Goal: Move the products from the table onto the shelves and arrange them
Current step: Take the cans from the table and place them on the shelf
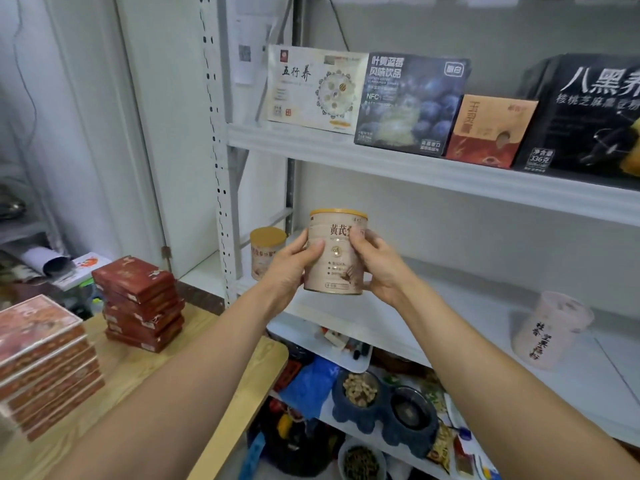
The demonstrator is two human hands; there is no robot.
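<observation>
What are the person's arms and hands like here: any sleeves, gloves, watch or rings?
Nothing is worn. The left hand and right hand are bare, without gloves, and no rings show on the fingers. Both forearms are bare to the frame edge: no sleeves, watch or bracelet in view.

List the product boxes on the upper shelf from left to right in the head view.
white box with a round dish picture → dark blue blueberry box → small orange box → black box, cut off by the picture's right edge.
</observation>
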